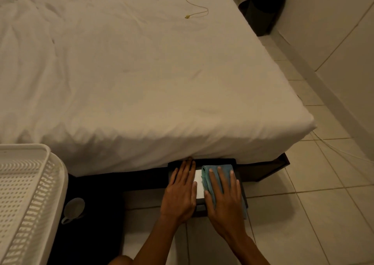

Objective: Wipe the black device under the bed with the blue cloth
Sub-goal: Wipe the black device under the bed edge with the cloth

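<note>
The black device (240, 175) lies flat on the floor, half tucked under the foot of the bed (141, 72), with a white patch showing on its top. My left hand (181, 191) lies flat on the device's left side, fingers spread, fingertips reaching the sheet's edge. My right hand (224, 195) presses flat on the folded blue cloth (212, 170), which covers the right side of the device. The device's near edge is hidden by both hands.
A white perforated plastic basket (26, 193) stands at the lower left. A pale cup (73, 208) lies on a dark mat beside it. The dark bed frame (267, 167) runs along the tiled floor. A black bin (265, 9) stands in the far corner; a cable lies on the sheet.
</note>
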A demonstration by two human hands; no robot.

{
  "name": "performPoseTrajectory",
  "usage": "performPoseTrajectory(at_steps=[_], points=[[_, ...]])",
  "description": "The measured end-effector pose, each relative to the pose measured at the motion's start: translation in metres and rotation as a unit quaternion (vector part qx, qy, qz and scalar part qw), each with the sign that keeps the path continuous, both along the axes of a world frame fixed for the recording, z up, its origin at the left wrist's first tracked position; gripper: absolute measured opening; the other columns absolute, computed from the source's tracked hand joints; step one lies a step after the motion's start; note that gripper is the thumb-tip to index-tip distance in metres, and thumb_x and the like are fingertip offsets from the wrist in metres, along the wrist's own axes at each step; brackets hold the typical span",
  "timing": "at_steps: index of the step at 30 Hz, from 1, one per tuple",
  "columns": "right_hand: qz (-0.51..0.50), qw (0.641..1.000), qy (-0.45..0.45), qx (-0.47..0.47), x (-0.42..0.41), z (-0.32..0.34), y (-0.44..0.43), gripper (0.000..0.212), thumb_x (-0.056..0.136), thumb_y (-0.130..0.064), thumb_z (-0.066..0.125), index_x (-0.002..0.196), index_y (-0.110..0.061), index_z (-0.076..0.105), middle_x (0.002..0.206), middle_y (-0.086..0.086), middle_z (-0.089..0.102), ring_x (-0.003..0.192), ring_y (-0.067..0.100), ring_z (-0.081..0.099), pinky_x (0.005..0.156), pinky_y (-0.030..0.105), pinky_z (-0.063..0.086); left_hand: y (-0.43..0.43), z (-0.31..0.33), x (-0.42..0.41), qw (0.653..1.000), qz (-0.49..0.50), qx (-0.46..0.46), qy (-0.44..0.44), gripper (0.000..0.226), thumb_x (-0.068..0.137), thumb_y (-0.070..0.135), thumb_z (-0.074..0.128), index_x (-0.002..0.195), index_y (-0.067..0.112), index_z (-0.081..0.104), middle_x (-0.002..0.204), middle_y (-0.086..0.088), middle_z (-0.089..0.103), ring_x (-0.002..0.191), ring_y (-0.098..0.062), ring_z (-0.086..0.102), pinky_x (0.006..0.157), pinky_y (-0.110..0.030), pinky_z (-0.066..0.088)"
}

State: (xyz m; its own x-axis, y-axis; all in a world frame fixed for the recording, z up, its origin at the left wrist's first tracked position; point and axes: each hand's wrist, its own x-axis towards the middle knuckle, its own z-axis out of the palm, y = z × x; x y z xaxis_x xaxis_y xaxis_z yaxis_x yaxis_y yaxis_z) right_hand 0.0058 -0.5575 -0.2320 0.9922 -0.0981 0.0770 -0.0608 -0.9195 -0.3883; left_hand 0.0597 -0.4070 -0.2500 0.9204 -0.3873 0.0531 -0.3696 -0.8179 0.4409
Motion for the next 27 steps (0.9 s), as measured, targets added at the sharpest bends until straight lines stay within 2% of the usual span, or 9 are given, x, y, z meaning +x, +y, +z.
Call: performPoseTrajectory(at_steps=[4, 7, 11, 14, 20, 23, 27], points=[[0.018, 1.000, 0.008, -0.023, 0.012, 0.000, 0.002, 0.061, 0.096, -0.050, 0.026, 0.151, -0.028, 0.011, 0.160, -0.001, 0.006, 0.146, 0.022, -0.006, 0.117, 0.047, 0.005, 0.001, -0.001, 0.001, 1.000, -0.005, 0.008, -0.003, 0.058, 0.103, 0.036, 0.016, 0.156, 0.017, 0.003, 0.166, 0.003, -0.003, 0.152, -0.006, -0.007, 0.124, -0.036, 0.010], [0.027, 0.999, 0.014, -0.038, 0.017, 0.002, -0.010, 0.059, 0.097, -0.050, 0.023, 0.151, -0.029, 0.012, 0.160, -0.001, 0.008, 0.146, 0.020, -0.006, 0.117, 0.045, 0.003, 0.001, -0.001, 0.001, 1.000, -0.006, 0.016, -0.011, 0.058, 0.103, 0.037, 0.015, 0.157, 0.017, 0.004, 0.166, 0.002, -0.003, 0.152, -0.008, -0.007, 0.124, -0.036, 0.010], [-0.039, 0.999, 0.021, -0.013, 0.011, 0.002, -0.027, 0.059, 0.096, -0.049, 0.019, 0.150, -0.027, 0.016, 0.159, 0.002, 0.014, 0.146, 0.020, -0.004, 0.117, 0.049, 0.007, 0.001, 0.000, 0.000, 1.000, -0.001, 0.024, -0.008, 0.059, 0.103, 0.037, 0.016, 0.157, 0.018, 0.001, 0.166, 0.003, -0.004, 0.152, -0.008, -0.008, 0.124, -0.035, 0.008], [-0.050, 0.999, 0.021, -0.003, 0.009, 0.001, -0.012, 0.059, 0.096, -0.047, 0.022, 0.150, -0.025, 0.018, 0.159, 0.002, 0.013, 0.146, 0.023, -0.004, 0.116, 0.053, 0.010, 0.000, 0.000, 0.000, 1.000, 0.004, 0.023, -0.003, 0.060, 0.103, 0.036, 0.017, 0.157, 0.018, -0.001, 0.165, 0.003, -0.006, 0.152, -0.008, -0.008, 0.124, -0.035, 0.007], [-0.003, 0.999, 0.020, -0.031, 0.018, 0.001, -0.005, 0.059, 0.096, -0.050, 0.030, 0.150, -0.031, 0.016, 0.159, -0.003, 0.011, 0.146, 0.022, -0.003, 0.116, 0.052, 0.009, 0.000, -0.001, 0.001, 1.000, 0.002, 0.028, -0.006, 0.060, 0.102, 0.038, 0.014, 0.157, 0.018, 0.000, 0.166, 0.004, -0.005, 0.152, -0.007, -0.008, 0.124, -0.036, 0.010], [-0.022, 0.999, 0.012, -0.022, 0.018, 0.002, -0.012, 0.059, 0.094, -0.052, 0.037, 0.148, -0.035, 0.021, 0.158, -0.001, 0.016, 0.146, 0.027, -0.004, 0.116, 0.053, 0.006, 0.000, -0.001, 0.000, 0.999, 0.002, 0.034, -0.010, 0.059, 0.102, 0.038, 0.014, 0.157, 0.018, 0.001, 0.166, 0.003, -0.004, 0.152, -0.008, -0.007, 0.124, -0.035, 0.009], [-0.048, 0.999, 0.006, 0.000, 0.014, 0.001, -0.020, 0.060, 0.093, -0.052, 0.034, 0.149, -0.032, 0.020, 0.159, 0.003, 0.013, 0.146, 0.028, -0.004, 0.116, 0.052, 0.010, 0.000, 0.001, 0.000, 0.999, -0.001, 0.036, -0.011, 0.059, 0.102, 0.037, 0.014, 0.157, 0.018, 0.001, 0.166, 0.003, -0.005, 0.152, -0.008, -0.008, 0.124, -0.034, 0.005]])
